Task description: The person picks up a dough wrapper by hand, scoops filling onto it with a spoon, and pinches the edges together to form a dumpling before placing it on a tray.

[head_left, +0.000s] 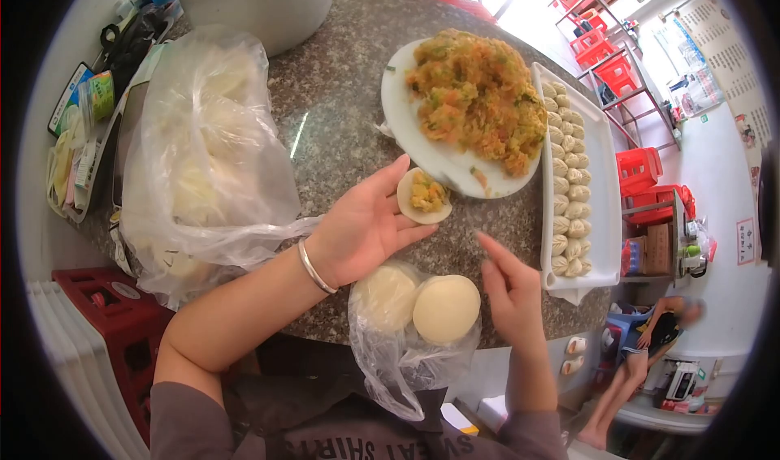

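My left hand (361, 228) is palm up and holds a round dumpling wrapper (404, 194) on its fingers. A small heap of orange-green filling (427, 193) sits in the wrapper's middle. To the right, my right hand (510, 285) is over the table edge, index finger stretched out and the other fingers partly curled, nothing visible in it. Between my hands, a stack of round wrappers (446, 309) lies on a clear plastic bag (390, 371). Beyond them, a white plate (400, 95) carries a large mound of chopped filling (479, 95).
A white tray (600, 176) with rows of pleated dumplings (569, 180) stands at the right. A large plastic bag (211, 159) of pale contents lies left, near a metal pot (268, 9). Red stools (638, 170) and a seated person (650, 346) are beyond the speckled table (325, 119).
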A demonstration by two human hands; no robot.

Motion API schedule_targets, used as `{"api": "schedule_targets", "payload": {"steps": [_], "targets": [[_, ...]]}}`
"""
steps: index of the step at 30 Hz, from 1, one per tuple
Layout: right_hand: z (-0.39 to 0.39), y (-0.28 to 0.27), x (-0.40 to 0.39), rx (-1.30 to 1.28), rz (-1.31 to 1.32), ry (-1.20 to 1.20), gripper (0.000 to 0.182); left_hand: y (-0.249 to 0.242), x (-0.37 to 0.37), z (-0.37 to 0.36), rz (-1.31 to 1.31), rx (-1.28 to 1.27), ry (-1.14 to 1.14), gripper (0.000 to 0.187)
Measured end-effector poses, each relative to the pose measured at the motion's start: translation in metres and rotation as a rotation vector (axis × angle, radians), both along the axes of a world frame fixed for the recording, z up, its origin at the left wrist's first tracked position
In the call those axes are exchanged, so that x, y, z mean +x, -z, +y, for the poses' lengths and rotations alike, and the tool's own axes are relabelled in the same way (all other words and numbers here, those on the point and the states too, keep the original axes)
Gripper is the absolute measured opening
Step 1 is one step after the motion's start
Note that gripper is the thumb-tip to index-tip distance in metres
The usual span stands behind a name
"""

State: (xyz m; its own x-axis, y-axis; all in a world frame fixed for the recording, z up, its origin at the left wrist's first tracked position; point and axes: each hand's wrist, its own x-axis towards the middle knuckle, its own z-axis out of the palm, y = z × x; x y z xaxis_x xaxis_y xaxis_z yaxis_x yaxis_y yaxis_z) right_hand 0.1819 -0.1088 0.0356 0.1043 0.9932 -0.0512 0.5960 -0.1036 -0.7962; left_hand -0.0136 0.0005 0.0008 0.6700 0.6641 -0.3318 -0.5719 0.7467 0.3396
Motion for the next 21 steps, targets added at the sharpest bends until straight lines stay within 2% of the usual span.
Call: {"api": "schedule_targets", "payload": {"steps": [4,6,7,9,13,16,19,21], "targets": [[-0.007,-0.006,0.0,0.047,0.038,-0.043,0.033,-0.009,-0.001,-0.003,0.025,0.025,0.02,0.047],[-0.009,-0.012,0.005,-0.008,0.315,0.017,0.033,-0.01,-0.002,-0.002,0.002,0.074,0.08,0.046],[-0.008,-0.012,0.005,-0.008,0.314,0.018,0.033,-0.01,-0.003,-0.001,0.001,0.074,0.081,0.046],[-0.005,-0.012,0.003,-0.022,0.148,-0.123,0.033,-0.01,-0.002,0.0,-0.027,0.086,0.045,0.046],[-0.002,-0.011,0.0,-0.003,0.119,-0.082,0.033,-0.011,-0.001,-0.002,-0.039,0.067,0.003,0.046],[-0.001,-0.014,-0.003,-0.028,0.074,-0.166,0.034,-0.012,-0.001,-0.004,-0.095,0.084,0.005,0.047],[0.003,-0.013,-0.006,0.072,-0.001,-0.136,0.036,-0.012,0.0,-0.003,-0.114,0.113,0.002,0.047],[0.005,-0.017,-0.007,0.29,-0.302,-0.163,0.039,-0.013,-0.001,-0.003,-0.125,0.125,-0.015,0.048]]}}
